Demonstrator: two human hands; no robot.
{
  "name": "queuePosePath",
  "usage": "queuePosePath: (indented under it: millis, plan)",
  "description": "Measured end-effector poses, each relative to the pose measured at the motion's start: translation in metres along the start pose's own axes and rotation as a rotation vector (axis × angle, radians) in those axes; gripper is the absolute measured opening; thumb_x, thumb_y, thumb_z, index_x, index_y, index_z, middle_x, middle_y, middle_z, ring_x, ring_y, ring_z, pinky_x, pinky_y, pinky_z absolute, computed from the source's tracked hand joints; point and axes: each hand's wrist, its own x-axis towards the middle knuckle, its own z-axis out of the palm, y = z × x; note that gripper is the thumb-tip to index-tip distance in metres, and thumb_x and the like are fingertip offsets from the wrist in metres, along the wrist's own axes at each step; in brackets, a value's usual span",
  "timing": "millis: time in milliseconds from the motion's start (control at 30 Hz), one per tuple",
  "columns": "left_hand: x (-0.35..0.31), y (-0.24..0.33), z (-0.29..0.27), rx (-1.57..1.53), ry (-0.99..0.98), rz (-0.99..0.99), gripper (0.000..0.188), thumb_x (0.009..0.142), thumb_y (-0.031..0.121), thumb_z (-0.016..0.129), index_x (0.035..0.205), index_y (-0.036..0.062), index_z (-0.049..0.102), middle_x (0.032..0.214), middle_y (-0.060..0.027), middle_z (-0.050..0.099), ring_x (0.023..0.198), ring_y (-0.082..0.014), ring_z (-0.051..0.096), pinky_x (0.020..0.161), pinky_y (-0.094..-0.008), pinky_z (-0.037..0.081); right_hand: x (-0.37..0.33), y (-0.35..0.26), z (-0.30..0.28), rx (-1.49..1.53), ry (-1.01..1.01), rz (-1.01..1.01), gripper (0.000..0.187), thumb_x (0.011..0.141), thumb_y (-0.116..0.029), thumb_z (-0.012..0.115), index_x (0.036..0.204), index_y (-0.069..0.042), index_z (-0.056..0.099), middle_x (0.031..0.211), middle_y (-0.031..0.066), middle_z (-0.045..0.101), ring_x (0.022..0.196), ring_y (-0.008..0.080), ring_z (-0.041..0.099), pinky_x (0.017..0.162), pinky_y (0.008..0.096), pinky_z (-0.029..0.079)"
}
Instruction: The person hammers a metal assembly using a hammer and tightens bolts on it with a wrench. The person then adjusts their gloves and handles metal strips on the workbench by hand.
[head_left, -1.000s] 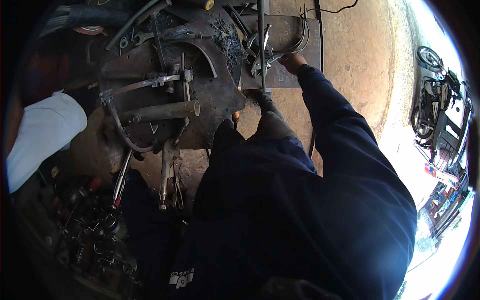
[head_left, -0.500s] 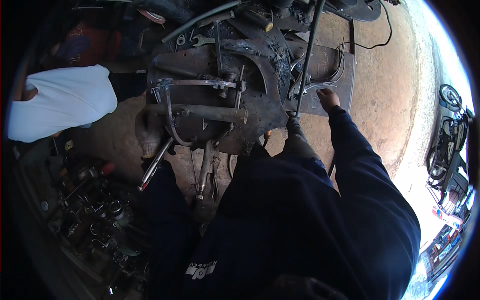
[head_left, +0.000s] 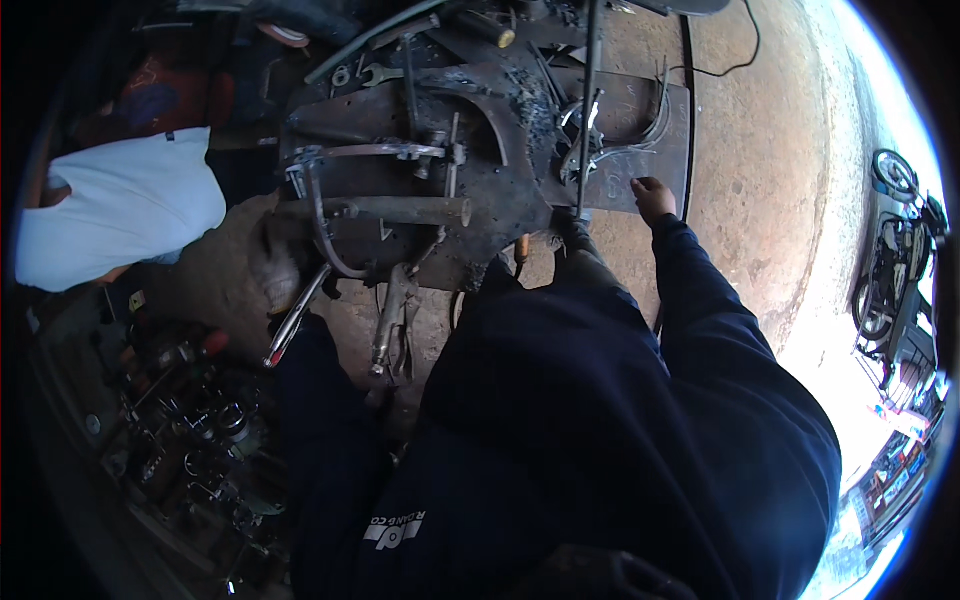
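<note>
My right hand (head_left: 655, 198), bare, is closed beside a steel plate with chalk marks (head_left: 610, 190); anything between its fingertips is too small to make out. My left hand (head_left: 277, 265) wears a pale glove and is at the left edge of the metal work table, near the left end of a steel pipe (head_left: 400, 211). Its fingers are lost in shadow. A curved flat-bar frame (head_left: 318, 215) crosses the pipe. Beside the glove, a shiny long-handled tool with a red tip (head_left: 297, 318) slants down. Locking pliers (head_left: 396, 318) hang at the table's front edge.
A person in a white shirt (head_left: 140, 205) is at the left. A long dark rod (head_left: 587, 110) stands upright before me. A spanner (head_left: 382, 74) and scrap lie at the back. Metal parts (head_left: 215, 430) crowd the lower left. A motorcycle (head_left: 895, 260) is far right.
The view has shifted a little, so the table and its metal pieces appear farther left and slightly higher. My right hand stays closed near the chalk-marked plate; the left glove stays by the pipe.
</note>
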Motion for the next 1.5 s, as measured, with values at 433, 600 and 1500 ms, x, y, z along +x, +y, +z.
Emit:
queuePosePath:
  millis: [433, 600, 1500]
  plan:
    - [-0.171, -0.045, -0.086, -0.185, 0.308, -0.712, 0.042, 0.096, 0.026, 0.062, 0.127, -0.001, 0.061, 0.112, -0.0161, 0.07, 0.103, -0.0279, 0.067, 0.089, -0.0379, 0.052, -0.013, 0.151, 0.002, 0.096, -0.246, 0.303, 0.051, 0.094, -0.049, 0.063, 0.118, -0.005, 0.072, 0.111, 0.0158, 0.074, 0.108, 0.0313, 0.07, 0.094, 0.0396, 0.052]
    - [-0.258, 0.0, -0.031, -0.018, 0.117, -0.955, 0.033, 0.095, 0.031, 0.066, 0.111, 0.0014, 0.066, 0.093, -0.0088, 0.068, 0.068, -0.019, 0.064, 0.06, -0.0354, 0.051, -0.006, 0.134, -0.028, 0.258, -0.346, 0.323, 0.041, 0.095, -0.04, 0.067, 0.113, -0.003, 0.068, 0.086, 0.0039, 0.067, 0.068, 0.0153, 0.063, 0.054, 0.0306, 0.049]
    - [-0.402, 0.044, 0.055, -0.328, -0.286, -1.072, 0.027, 0.092, 0.029, 0.071, 0.108, 0.0067, 0.067, 0.076, -0.0049, 0.063, 0.049, -0.0178, 0.058, 0.043, -0.0365, 0.047, -0.032, -0.361, -0.099, -0.278, 0.0, -0.928, 0.027, 0.094, -0.025, 0.056, 0.113, -0.015, 0.073, 0.109, 0.0195, 0.072, 0.104, 0.0375, 0.069, 0.09, 0.0455, 0.055]
